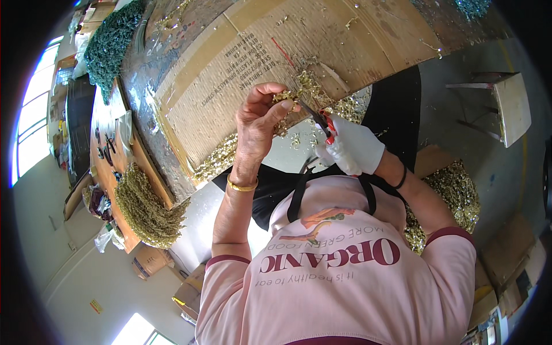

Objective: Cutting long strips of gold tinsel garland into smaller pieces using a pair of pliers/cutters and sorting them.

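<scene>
Head view: the bare left hand [257,119] pinches a gold sprig [282,97] tightly between thumb and fingers, over flattened cardboard [224,75] on the counter [167,52]. In the right hand [359,145] (white-gloved), curled fingers grip red-handled scissors [316,118], their dark blades pointing toward the sprig; whether they touch it is hard to tell. Gold clippings [348,108] lie near the cardboard's edge.

the gloved right hand [359,145] partly covers the scissors [312,114], the left hand [259,119] part of a gold sprig [283,97]. the upper edge cuts off the cardboard sheet [264,66] and a blue tinsel bunch [473,6]. the right arm [422,198] partly hides a glittering heap [454,190]; loose flakes [221,159] are too small to count.
</scene>
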Tool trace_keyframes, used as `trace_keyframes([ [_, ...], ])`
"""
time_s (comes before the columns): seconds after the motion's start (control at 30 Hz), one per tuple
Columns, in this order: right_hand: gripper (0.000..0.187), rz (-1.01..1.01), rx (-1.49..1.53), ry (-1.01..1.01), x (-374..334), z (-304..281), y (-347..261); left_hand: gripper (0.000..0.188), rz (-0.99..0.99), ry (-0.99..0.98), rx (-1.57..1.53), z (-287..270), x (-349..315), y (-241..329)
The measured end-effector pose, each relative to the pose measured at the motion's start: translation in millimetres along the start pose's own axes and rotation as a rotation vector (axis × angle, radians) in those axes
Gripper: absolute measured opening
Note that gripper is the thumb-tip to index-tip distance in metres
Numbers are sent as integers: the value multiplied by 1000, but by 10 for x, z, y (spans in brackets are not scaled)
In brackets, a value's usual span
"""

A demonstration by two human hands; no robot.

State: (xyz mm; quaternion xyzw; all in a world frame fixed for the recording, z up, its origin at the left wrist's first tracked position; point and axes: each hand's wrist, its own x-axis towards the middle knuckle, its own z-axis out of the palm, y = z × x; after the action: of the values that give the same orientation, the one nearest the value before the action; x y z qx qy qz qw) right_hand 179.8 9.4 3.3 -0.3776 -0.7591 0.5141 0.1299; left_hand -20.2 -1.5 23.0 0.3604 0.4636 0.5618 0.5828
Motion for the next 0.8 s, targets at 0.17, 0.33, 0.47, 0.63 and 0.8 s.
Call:
trace_keyframes([
  [0.17,36,13,59,0,-7,6,-18,25,-32,-27,-87,-20,12,20],
  [0.33,41,-12,44,66,-4,73,-9,25,-14,-26,-91,-16,12,30],
  [0.47,44,85,-7,79,1,118,-17,25,-1,-14,-91,-16,9,25],
  [0.63,44,115,19,49,10,79,-87,25,-14,-11,-47,-1,-5,55],
  [0.8,45,161,49,43,14,37,-166,25,-8,-12,-57,4,-4,67],
])
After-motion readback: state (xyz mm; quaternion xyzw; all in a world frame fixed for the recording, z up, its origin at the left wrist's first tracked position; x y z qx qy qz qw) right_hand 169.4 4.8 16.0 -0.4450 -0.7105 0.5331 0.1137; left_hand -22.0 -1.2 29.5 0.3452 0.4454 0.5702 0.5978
